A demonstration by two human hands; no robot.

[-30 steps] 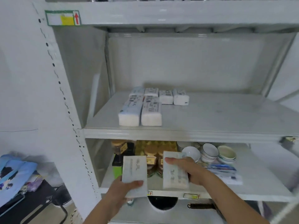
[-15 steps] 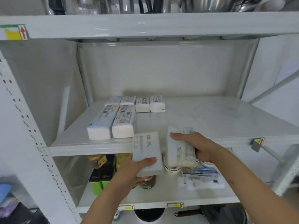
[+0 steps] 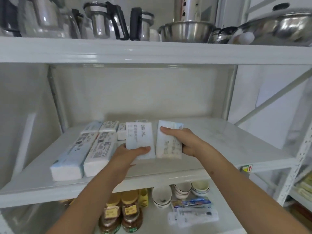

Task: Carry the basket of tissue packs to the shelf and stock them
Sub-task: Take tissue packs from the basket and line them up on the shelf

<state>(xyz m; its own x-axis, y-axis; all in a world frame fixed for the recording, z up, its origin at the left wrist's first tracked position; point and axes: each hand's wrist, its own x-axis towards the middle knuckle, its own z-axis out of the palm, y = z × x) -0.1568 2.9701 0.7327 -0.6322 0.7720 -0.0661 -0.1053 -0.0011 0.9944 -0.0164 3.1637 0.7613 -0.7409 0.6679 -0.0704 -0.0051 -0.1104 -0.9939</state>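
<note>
My left hand (image 3: 130, 153) grips a white tissue pack (image 3: 139, 135) with printed text, held over the middle shelf (image 3: 219, 141). My right hand (image 3: 187, 142) grips a second tissue pack (image 3: 167, 142) right beside it, on its right. Both packs hover just above the shelf surface, side by side. Two long tissue packs (image 3: 84, 152) lie on the shelf to the left, with several smaller packs (image 3: 108, 126) behind them. The basket is out of view.
Steel kettles (image 3: 104, 21), a bowl (image 3: 185, 31) and a pot (image 3: 283, 26) fill the top shelf. Below, jars (image 3: 121, 215), stacked bowls (image 3: 182, 190) and flat packets (image 3: 192, 211) stand on the lower shelf. A diagonal brace (image 3: 270, 98) and perforated upright (image 3: 297, 168) border the right.
Both hands have risen from the lower shelf level and moved forward, carrying the two tissue packs over the middle shelf. The view has tilted up, showing the top shelf's cookware.
</note>
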